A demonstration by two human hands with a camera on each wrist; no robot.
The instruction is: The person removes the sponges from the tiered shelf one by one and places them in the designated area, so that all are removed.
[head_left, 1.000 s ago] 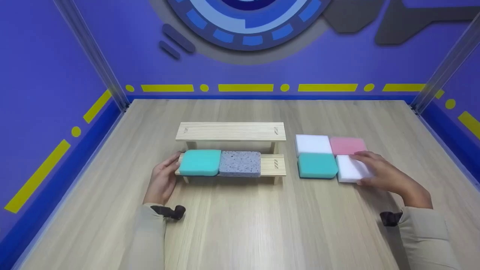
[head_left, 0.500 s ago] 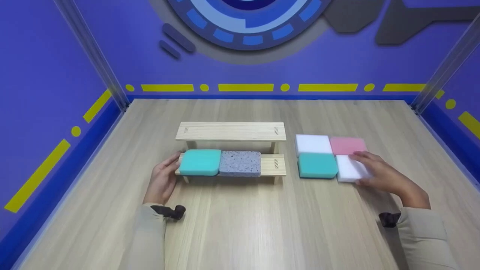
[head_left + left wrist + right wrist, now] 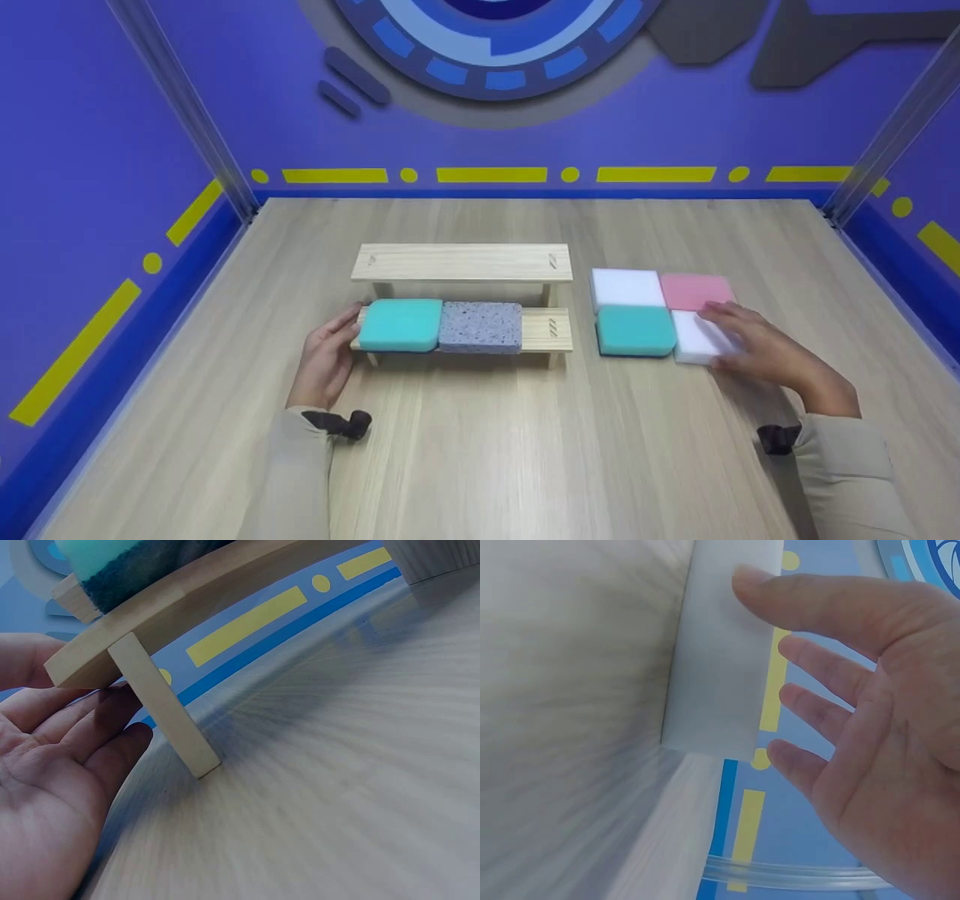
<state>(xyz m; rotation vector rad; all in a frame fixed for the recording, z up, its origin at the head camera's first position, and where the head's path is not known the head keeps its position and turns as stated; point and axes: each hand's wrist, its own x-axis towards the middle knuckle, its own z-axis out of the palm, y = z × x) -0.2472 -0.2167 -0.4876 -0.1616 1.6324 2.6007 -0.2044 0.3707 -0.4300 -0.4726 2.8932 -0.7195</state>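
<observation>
Sponge [image 3: 699, 340], white, on table [image 3: 525, 457] beside teal block [image 3: 636, 330] | I judge it light, soft; take opposite edges | right hand [image 3: 780, 360], half-curled, pinches it | left hand [image 3: 324, 364] grips wooden shelf [image 3: 541, 331] end

At the table [image 3: 465, 442], my left hand [image 3: 324, 361] holds the left end of the front shelf [image 3: 545, 330], with the rear shelf [image 3: 461, 262] standing behind it. The end sponge [image 3: 401, 325] lies on the front shelf's left side, the middle sponge [image 3: 480, 328] directly to its right. Right of both shelves, four more lie two by two on the table: back-left sponge [image 3: 626, 287], back-right sponge [image 3: 694, 290], front-left sponge [image 3: 636, 330] and front-right sponge [image 3: 697, 339], the last with my right hand [image 3: 774, 351] at its right side.
</observation>
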